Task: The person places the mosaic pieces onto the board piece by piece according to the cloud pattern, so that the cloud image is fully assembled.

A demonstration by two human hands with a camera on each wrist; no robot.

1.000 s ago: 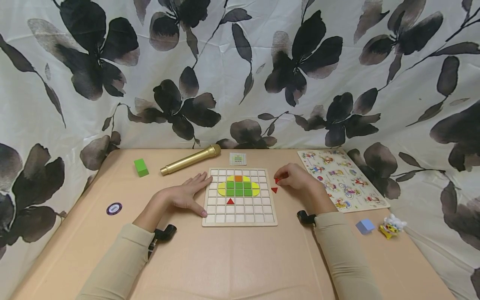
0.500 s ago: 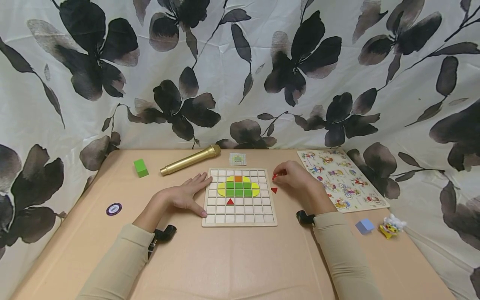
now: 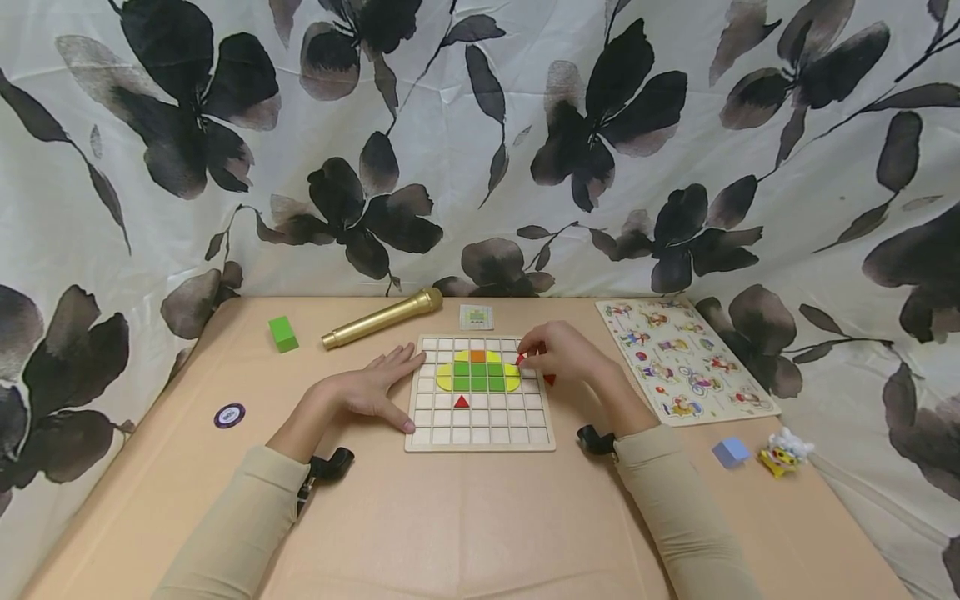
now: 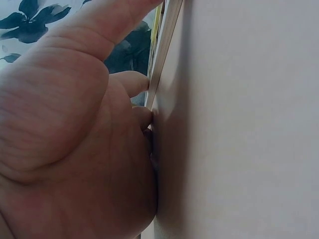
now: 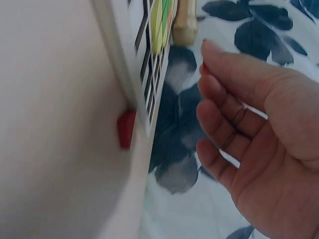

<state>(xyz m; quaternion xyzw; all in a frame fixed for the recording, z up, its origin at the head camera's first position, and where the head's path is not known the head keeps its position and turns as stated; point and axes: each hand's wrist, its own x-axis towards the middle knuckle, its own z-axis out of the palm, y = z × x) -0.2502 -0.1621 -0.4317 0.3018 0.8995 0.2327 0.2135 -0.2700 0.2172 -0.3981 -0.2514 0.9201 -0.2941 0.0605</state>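
Note:
A white gridded board (image 3: 480, 436) lies on the table, with green square tiles (image 3: 478, 377), yellow rounded tiles (image 3: 445, 377) and an orange tile (image 3: 477, 357) in its upper cells. Lower down on the grid sits a red triangle tile (image 3: 461, 402). My left hand (image 3: 372, 389) rests along the board's left edge, fingers spread, thumb at its lower left side. Between thumb and fingertips my right hand (image 3: 562, 354) pinches another red triangle tile (image 3: 520, 359) over the board's right part. One more red tile (image 5: 126, 129) lies beside the board's right edge, partly hidden by that hand in the head view.
Behind the board are a gold microphone (image 3: 382, 318) and a small pattern card (image 3: 476, 317). A picture board (image 3: 686, 358) lies right, with a blue block (image 3: 731, 452) and a small toy figure (image 3: 783, 454) nearer. At left are a green block (image 3: 282, 334) and a round chip (image 3: 228, 416).
My right hand has moved left from beside the board to over its right part, carrying the red triangle tile. My left hand has stayed at the board's edge.

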